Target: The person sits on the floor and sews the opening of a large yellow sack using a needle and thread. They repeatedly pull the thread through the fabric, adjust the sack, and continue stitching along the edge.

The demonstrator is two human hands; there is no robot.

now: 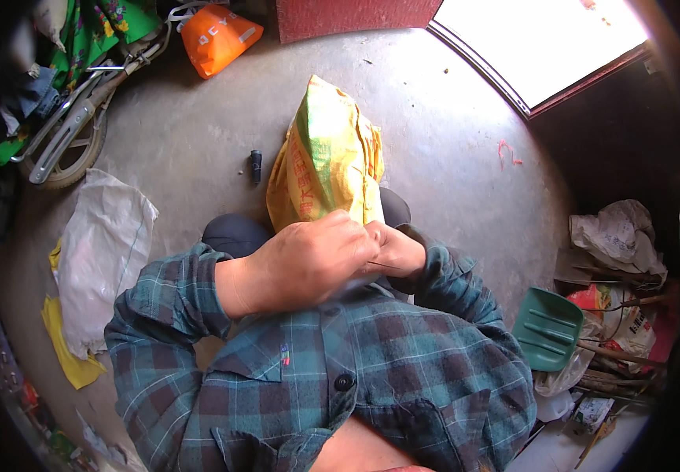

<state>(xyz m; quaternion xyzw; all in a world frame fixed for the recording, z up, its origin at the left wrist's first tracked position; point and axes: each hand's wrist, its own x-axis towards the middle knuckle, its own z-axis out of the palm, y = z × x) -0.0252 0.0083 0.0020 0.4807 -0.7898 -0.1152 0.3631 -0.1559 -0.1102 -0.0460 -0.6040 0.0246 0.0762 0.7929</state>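
A yellow woven sack [328,159] with a green stripe and red lettering stands between my knees, its far corner pointing away from me. Both my hands meet at its near end, in front of my chest. My left hand [304,256] is curled into a fist at the sack, its fingers overlapping those of my right hand. My right hand [400,251] is closed around gathered sack material. A thin dark strand [396,266] lies across the right hand. The fingertips and exactly what they pinch are hidden behind the knuckles.
A small dark flashlight [255,166] stands on the concrete floor. Left are a white woven sack [104,253], yellow cloth [69,348] and a bicycle wheel [77,156]. An orange bag [219,38] sits far left. A green shovel blade [549,329] lies among clutter at right, below a bright doorway [540,47].
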